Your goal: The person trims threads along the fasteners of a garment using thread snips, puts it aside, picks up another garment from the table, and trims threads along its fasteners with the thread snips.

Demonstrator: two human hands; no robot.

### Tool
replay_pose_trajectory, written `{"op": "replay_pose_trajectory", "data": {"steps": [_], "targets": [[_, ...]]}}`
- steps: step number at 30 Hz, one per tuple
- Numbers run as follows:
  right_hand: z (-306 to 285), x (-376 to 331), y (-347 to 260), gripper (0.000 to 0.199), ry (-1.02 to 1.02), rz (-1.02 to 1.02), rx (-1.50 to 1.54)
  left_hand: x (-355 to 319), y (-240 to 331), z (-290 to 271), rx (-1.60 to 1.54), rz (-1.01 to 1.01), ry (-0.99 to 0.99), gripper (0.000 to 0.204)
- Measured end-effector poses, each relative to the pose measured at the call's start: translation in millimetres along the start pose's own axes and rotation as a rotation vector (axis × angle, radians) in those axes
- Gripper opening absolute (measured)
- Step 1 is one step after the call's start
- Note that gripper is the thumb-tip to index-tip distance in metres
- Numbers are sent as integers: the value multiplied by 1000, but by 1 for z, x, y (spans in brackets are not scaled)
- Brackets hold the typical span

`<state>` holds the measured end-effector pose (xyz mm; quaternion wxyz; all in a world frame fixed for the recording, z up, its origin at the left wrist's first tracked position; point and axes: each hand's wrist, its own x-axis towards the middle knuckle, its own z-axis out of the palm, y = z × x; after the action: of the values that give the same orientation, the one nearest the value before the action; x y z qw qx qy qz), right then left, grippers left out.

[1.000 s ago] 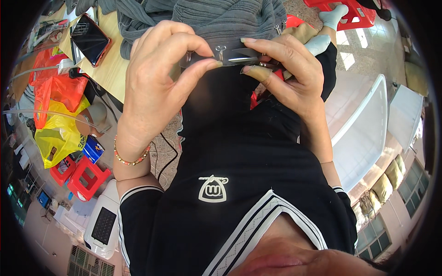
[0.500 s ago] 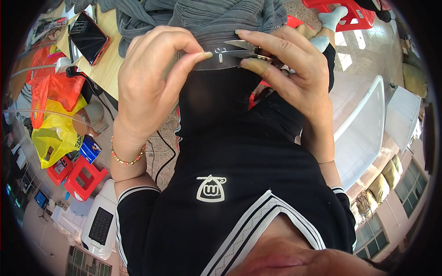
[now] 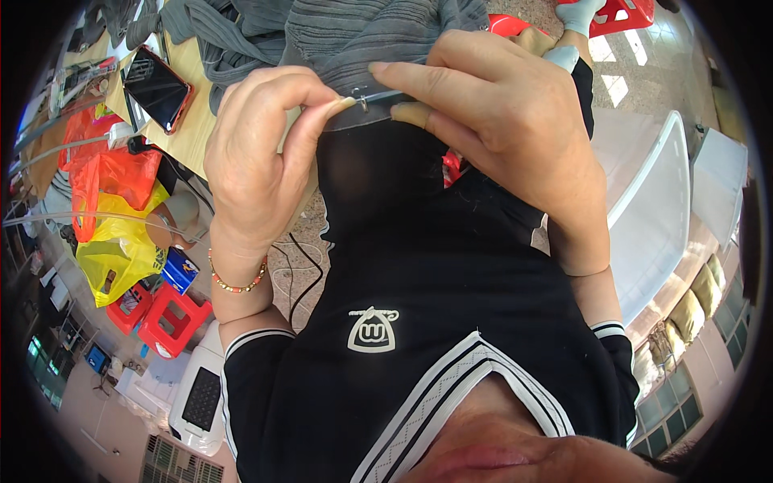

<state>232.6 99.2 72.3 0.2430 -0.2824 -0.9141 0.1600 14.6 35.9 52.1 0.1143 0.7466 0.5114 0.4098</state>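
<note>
My left hand (image 3: 258,161) and my right hand (image 3: 515,137) are raised close in front of my chest, fingertips nearly meeting, and both are pinched on the clear plastic bag (image 3: 354,117) that runs between them. The left thumb and forefinger nip the bag's edge from the left, and the right hand's fingers lie along its top edge from the right, with a small metal piece (image 3: 364,101) showing just where the two grips meet; what it is I cannot tell. The bag hangs down from that edge in front of my black shirt (image 3: 419,266), which shows dimly through it. A beaded bracelet (image 3: 235,282) sits on my left wrist. Just behind the hands is a grey ribbed garment (image 3: 354,32), spread on the table (image 3: 193,129). Farther left on the table lies a phone (image 3: 157,87) in a red case. Below it, off the table's edge, hang orange and yellow plastic bags (image 3: 113,233), and red stools (image 3: 169,322) stand on the floor. To my right is a white plastic chair (image 3: 660,217).
</note>
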Motion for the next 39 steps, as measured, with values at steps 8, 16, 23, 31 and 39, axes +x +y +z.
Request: {"op": "replay_pose_trajectory", "data": {"steps": [8, 16, 23, 31, 39], "targets": [[1, -12, 22, 36, 131, 37, 218, -3, 17, -12, -9, -103, -67, 14], [-6, -40, 35, 38, 263, 288, 391, 12, 31, 3, 79, 26, -58, 27], [7, -59, 49, 35, 293, 298, 514, 21, 36, 20, 168, -41, -56, 22], [15, -71, 54, 33, 336, 302, 549, 36, 43, 36, 364, 104, -181, 28], [22, -70, 52, 33, 331, 326, 647, 37, 50, 43, 403, 11, -149, 20]]}}
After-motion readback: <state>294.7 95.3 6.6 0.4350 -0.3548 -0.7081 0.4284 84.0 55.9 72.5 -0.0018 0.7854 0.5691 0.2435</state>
